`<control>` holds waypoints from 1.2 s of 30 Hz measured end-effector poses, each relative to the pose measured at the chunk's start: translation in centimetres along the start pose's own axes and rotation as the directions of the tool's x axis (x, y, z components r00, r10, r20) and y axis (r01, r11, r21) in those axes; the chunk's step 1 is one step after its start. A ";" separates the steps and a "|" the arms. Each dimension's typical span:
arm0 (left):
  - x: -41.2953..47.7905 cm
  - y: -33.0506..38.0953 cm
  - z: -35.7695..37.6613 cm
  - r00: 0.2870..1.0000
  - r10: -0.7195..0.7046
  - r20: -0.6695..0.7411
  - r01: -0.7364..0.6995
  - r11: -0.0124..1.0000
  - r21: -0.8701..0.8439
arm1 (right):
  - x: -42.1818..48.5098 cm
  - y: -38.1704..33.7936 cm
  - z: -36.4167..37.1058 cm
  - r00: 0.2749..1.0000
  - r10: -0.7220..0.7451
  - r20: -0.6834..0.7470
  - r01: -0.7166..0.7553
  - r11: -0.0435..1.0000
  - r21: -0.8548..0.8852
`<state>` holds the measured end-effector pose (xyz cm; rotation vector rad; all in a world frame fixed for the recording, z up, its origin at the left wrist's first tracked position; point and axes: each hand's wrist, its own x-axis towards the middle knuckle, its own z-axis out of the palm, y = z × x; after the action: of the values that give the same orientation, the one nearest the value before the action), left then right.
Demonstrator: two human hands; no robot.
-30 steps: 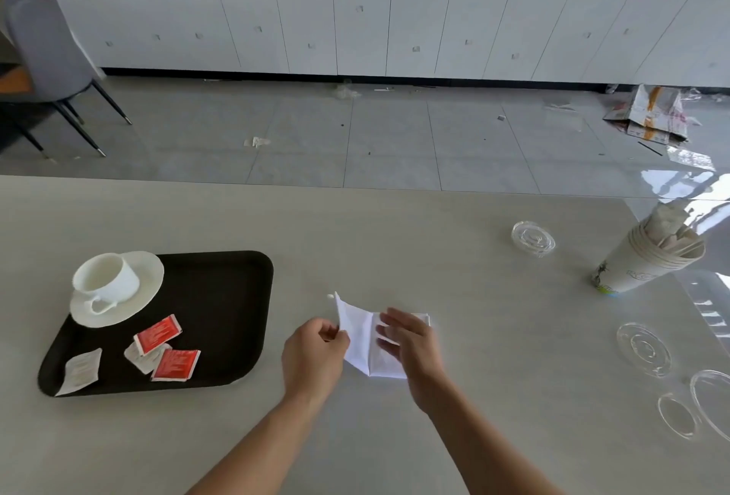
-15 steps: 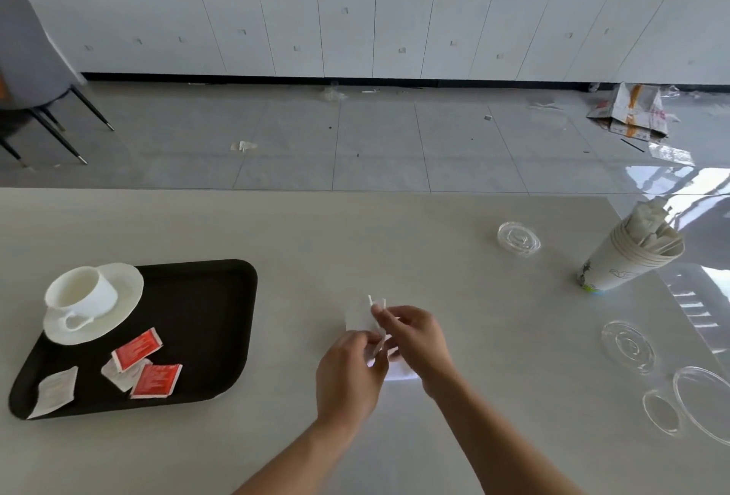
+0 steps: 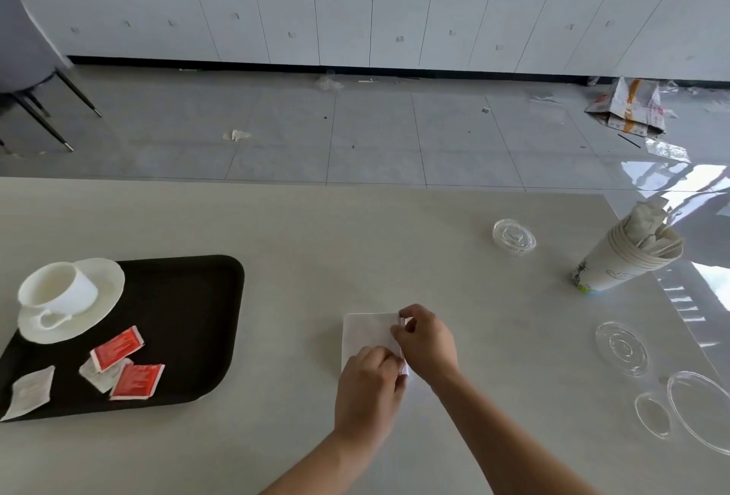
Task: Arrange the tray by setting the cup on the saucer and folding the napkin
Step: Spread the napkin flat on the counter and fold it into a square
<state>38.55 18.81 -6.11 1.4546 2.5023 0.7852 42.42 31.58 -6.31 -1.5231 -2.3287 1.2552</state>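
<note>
A white napkin (image 3: 365, 334) lies folded on the pale table, right of the black tray (image 3: 189, 320). My left hand (image 3: 369, 388) presses on its near edge, fingers closed over the paper. My right hand (image 3: 426, 340) pinches the napkin's right edge near the far corner. On the tray's far left corner the white cup (image 3: 55, 291) stands upright on the white saucer (image 3: 104, 297), handle toward me. Much of the napkin's near right part is hidden by both hands.
Red sachets (image 3: 118, 348) and white sachets (image 3: 29, 392) lie on the tray's near left. A stack of paper cups (image 3: 624, 261) stands at the right. Clear plastic lids (image 3: 513, 237) lie by it and along the table's right edge (image 3: 622, 348).
The napkin went from a raised, half-open flap to a flat folded rectangle on the table. Both hands moved onto its right edge, and the camera view shifted.
</note>
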 end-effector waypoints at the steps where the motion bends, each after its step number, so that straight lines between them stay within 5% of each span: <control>1: 0.1 0.0 0.2 1.000 0.025 -0.001 -0.025 1.000 0.018 | 0.2 0.2 0.0 1.000 -0.016 -0.004 0.016 1.000 -0.014; 5: -0.1 -0.1 1.0 0.993 0.114 0.012 -0.115 0.991 0.074 | 0.7 1.0 0.2 0.994 -0.108 -0.019 0.104 0.982 -0.157; 12: -2.6 -0.9 3.1 0.939 0.145 0.313 -0.241 0.925 0.295 | 1.7 2.1 0.8 0.941 -0.319 0.113 0.338 0.891 -0.303; 19: -2.5 -4.4 2.3 0.888 0.298 0.351 -0.388 0.894 0.223 | 1.1 2.3 0.4 0.951 -0.303 0.057 0.306 0.905 -0.294; 24: -2.0 -8.1 -0.4 0.798 0.452 0.398 -0.561 0.800 0.215 | -0.9 2.4 0.4 0.995 -0.096 0.034 0.102 0.958 -0.268; 32: -4.9 -7.4 -1.3 0.939 0.309 0.151 -0.316 0.949 0.023 | -3.8 2.5 1.3 0.988 0.010 0.157 0.048 0.930 -0.365; 36: -4.8 -5.8 -0.2 0.983 0.183 0.024 -0.183 0.983 0.001 | -3.4 2.6 0.3 0.975 -0.221 0.016 0.218 0.947 -0.234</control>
<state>36.55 12.36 -9.50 1.7031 2.3785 0.7866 45.85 29.08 -7.11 -1.2743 -2.6303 0.9463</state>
